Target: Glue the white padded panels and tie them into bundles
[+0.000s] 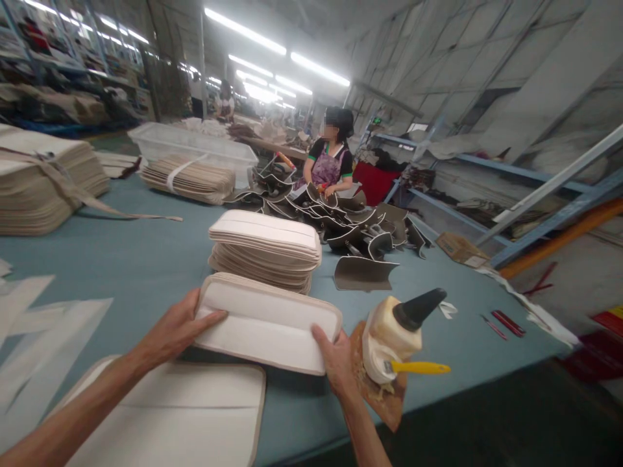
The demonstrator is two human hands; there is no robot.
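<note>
A white rectangular panel point(265, 327) with rounded corners and a beige edge is held up between both hands. My left hand point(182, 324) grips its left end, thumb on top. On the right end, my right hand point(335, 353) is closed in the same way. Just behind stands a stack of similar panels point(263, 263). A larger white panel point(195, 408) with a crease lies flat below my left forearm. Near my right hand, a cream plastic bottle with a black nozzle point(394, 331) sits on a stained board point(389, 405), with a yellow-handled brush point(421, 368) against it.
Dark curved pieces point(363, 227) lie heaped at the back, a co-worker point(331, 159) behind them. Tied bundles point(189, 178) and a clear plastic bin point(195, 143) stand back left. White strips point(48, 337) lie at left. Red-handled tools point(509, 323) rest near the right edge.
</note>
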